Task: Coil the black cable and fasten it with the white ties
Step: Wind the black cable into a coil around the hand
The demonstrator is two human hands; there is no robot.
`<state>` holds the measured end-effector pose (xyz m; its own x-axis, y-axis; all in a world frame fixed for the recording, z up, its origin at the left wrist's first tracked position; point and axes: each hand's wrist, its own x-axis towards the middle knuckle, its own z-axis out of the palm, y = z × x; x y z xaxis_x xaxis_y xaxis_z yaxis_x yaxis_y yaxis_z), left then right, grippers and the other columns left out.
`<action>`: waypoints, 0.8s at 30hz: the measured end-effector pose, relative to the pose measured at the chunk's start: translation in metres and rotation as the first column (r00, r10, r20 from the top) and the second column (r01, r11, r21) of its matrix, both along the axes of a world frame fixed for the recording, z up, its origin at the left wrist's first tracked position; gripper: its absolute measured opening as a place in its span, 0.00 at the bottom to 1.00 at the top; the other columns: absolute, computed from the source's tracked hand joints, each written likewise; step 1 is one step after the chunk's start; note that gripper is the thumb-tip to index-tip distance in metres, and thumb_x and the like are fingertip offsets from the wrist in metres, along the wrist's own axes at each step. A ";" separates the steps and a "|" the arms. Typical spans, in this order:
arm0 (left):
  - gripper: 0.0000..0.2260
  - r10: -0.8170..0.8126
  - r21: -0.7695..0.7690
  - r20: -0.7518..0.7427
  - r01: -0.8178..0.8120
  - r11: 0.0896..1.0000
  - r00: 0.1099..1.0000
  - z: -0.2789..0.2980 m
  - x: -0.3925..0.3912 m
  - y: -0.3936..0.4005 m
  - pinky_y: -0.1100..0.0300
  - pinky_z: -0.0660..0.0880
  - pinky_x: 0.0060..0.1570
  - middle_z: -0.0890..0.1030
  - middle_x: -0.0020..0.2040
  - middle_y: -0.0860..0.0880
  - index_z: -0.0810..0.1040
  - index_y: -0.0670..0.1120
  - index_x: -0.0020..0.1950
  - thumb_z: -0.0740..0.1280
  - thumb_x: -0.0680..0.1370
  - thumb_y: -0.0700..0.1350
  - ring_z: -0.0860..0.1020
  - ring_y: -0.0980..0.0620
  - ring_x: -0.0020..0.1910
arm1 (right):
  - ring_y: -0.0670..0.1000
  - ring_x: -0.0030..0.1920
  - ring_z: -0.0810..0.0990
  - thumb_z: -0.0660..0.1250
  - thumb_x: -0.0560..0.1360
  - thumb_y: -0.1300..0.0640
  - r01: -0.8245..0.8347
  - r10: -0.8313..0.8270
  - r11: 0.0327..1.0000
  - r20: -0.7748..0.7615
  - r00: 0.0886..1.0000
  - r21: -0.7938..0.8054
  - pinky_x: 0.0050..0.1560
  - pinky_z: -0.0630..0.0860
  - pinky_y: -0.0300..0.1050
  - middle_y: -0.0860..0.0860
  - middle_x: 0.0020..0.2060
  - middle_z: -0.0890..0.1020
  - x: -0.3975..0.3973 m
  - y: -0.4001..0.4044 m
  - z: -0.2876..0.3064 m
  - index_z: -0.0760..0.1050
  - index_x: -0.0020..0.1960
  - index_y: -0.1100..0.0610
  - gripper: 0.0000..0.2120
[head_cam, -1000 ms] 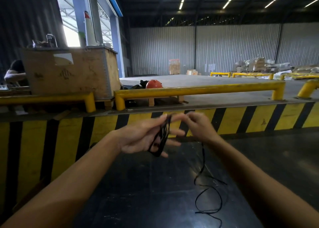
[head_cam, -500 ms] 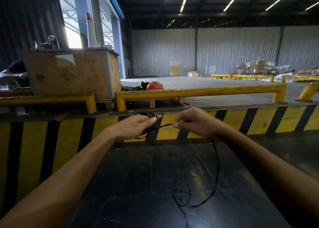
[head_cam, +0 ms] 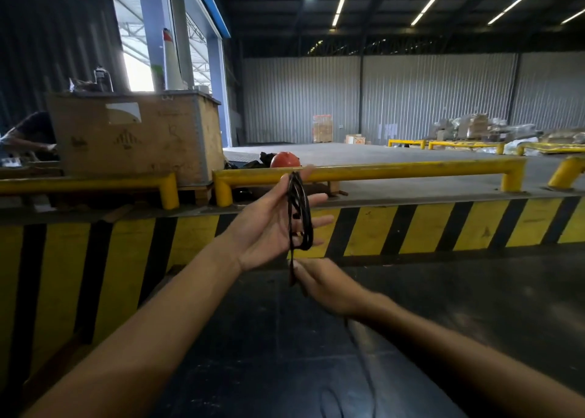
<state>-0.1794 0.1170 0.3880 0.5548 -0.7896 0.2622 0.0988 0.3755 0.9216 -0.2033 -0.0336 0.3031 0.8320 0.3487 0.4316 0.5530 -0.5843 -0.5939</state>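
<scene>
My left hand [head_cam: 275, 224] is raised palm up with its fingers spread, and several loops of the thin black cable [head_cam: 300, 215] hang around them. Just below it, my right hand [head_cam: 323, 286] pinches the cable's free run between thumb and fingers. From that hand the loose cable trails down over the dark surface [head_cam: 364, 370] toward the bottom edge, blurred. No white ties are in view.
A yellow-and-black striped barrier [head_cam: 411, 224] with a yellow rail [head_cam: 395, 169] runs across right behind my hands. A wooden crate [head_cam: 136, 139] stands at the left, with a person bent beside it. A red helmet [head_cam: 285, 159] lies behind the rail.
My left hand has turned palm up and risen with the coil on its fingers. My right hand has dropped from beside it to below it, drawing the cable downward.
</scene>
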 end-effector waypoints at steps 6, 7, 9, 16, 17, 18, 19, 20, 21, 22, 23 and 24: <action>0.13 0.587 0.013 0.518 -0.692 0.722 0.622 -0.007 0.016 0.004 0.65 0.71 0.43 0.77 0.47 0.58 0.75 0.60 0.54 0.52 0.81 0.55 0.75 0.56 0.51 | 0.44 0.36 0.76 0.58 0.80 0.52 -0.010 0.008 0.950 -0.006 1.000 -0.312 0.34 0.68 0.37 0.46 0.36 0.76 0.001 -0.010 0.029 0.72 0.43 0.48 0.08; 0.13 0.557 0.065 0.633 -0.754 0.654 0.538 -0.010 0.020 0.010 0.65 0.70 0.42 0.76 0.45 0.59 0.76 0.59 0.52 0.52 0.81 0.56 0.75 0.58 0.48 | 0.43 0.37 0.77 0.59 0.79 0.53 0.005 0.001 0.939 0.018 1.000 -0.344 0.35 0.68 0.36 0.46 0.37 0.77 0.000 -0.018 0.039 0.74 0.46 0.50 0.07; 0.15 0.379 0.217 0.789 -0.796 0.565 0.484 -0.020 0.027 0.020 0.59 0.72 0.47 0.76 0.48 0.57 0.77 0.56 0.56 0.52 0.80 0.58 0.73 0.60 0.47 | 0.38 0.37 0.76 0.62 0.78 0.52 0.059 -0.034 0.943 0.083 0.996 -0.329 0.36 0.68 0.33 0.43 0.37 0.77 -0.001 -0.034 0.064 0.75 0.44 0.48 0.06; 0.15 -0.030 0.624 0.279 -0.158 0.765 0.960 -0.021 0.009 0.029 0.48 0.76 0.56 0.74 0.65 0.49 0.74 0.67 0.62 0.54 0.78 0.60 0.78 0.45 0.60 | 0.45 0.31 0.73 0.67 0.74 0.49 0.257 -0.207 0.957 0.298 0.932 -0.137 0.31 0.68 0.37 0.47 0.30 0.75 0.007 -0.064 0.102 0.76 0.38 0.51 0.08; 0.16 -0.062 0.538 0.173 -0.042 0.842 0.983 -0.018 0.007 0.029 0.45 0.77 0.56 0.75 0.66 0.46 0.73 0.64 0.64 0.55 0.78 0.60 0.78 0.43 0.60 | 0.46 0.30 0.73 0.65 0.75 0.48 0.257 -0.224 0.963 0.290 0.931 -0.083 0.31 0.68 0.38 0.48 0.30 0.75 0.009 -0.064 0.097 0.76 0.38 0.53 0.11; 0.18 -0.096 0.415 0.091 0.050 0.908 0.991 -0.013 0.004 0.028 0.42 0.76 0.57 0.76 0.66 0.44 0.72 0.62 0.67 0.56 0.78 0.59 0.78 0.41 0.60 | 0.47 0.31 0.73 0.62 0.77 0.48 0.247 -0.232 0.969 0.266 0.936 -0.023 0.31 0.69 0.40 0.49 0.30 0.75 0.011 -0.062 0.089 0.77 0.40 0.55 0.13; 0.20 -0.127 0.273 0.042 0.111 0.956 0.991 -0.007 0.001 0.026 0.39 0.74 0.58 0.77 0.66 0.43 0.70 0.59 0.69 0.55 0.78 0.58 0.79 0.40 0.59 | 0.46 0.31 0.74 0.59 0.79 0.48 0.228 -0.231 0.973 0.228 0.946 0.037 0.32 0.69 0.41 0.49 0.30 0.75 0.011 -0.058 0.079 0.77 0.41 0.55 0.16; 0.20 -0.142 0.133 0.025 0.137 0.982 0.990 0.000 -0.001 0.023 0.37 0.72 0.57 0.77 0.65 0.42 0.69 0.58 0.71 0.54 0.79 0.57 0.79 0.40 0.58 | 0.42 0.30 0.74 0.56 0.80 0.48 0.210 -0.222 0.974 0.182 0.958 0.080 0.33 0.68 0.41 0.48 0.30 0.75 0.011 -0.051 0.067 0.77 0.41 0.55 0.17; 0.20 -0.133 0.010 0.027 0.133 0.991 0.991 0.008 -0.004 0.019 0.36 0.72 0.57 0.78 0.64 0.41 0.68 0.57 0.71 0.53 0.79 0.57 0.79 0.39 0.58 | 0.39 0.31 0.74 0.54 0.80 0.48 0.192 -0.204 0.976 0.133 0.970 0.099 0.34 0.68 0.39 0.46 0.31 0.75 0.009 -0.043 0.054 0.76 0.41 0.53 0.17; 0.20 -0.097 -0.090 0.037 0.100 0.991 0.995 0.016 -0.007 0.014 0.35 0.74 0.56 0.78 0.64 0.41 0.69 0.57 0.70 0.52 0.80 0.57 0.79 0.40 0.58 | 0.38 0.32 0.75 0.53 0.81 0.49 0.167 -0.176 0.981 0.084 0.981 0.097 0.35 0.68 0.39 0.46 0.33 0.76 0.008 -0.033 0.039 0.75 0.41 0.50 0.16; 0.19 -0.033 -0.164 0.052 0.041 0.986 0.998 0.023 -0.009 0.008 0.36 0.76 0.54 0.78 0.64 0.42 0.71 0.57 0.68 0.51 0.80 0.57 0.80 0.40 0.57 | 0.37 0.32 0.75 0.53 0.81 0.49 0.130 -0.134 0.988 0.040 0.990 0.078 0.35 0.69 0.38 0.45 0.33 0.76 0.006 -0.022 0.023 0.74 0.41 0.47 0.14; 0.18 0.057 -0.213 0.073 -0.040 0.976 0.996 0.028 -0.010 0.004 0.37 0.77 0.52 0.77 0.64 0.43 0.74 0.59 0.66 0.51 0.80 0.58 0.80 0.41 0.57 | 0.37 0.33 0.75 0.53 0.80 0.48 0.083 -0.083 0.996 0.006 0.997 0.039 0.35 0.70 0.36 0.45 0.33 0.76 0.002 -0.010 0.009 0.72 0.40 0.45 0.13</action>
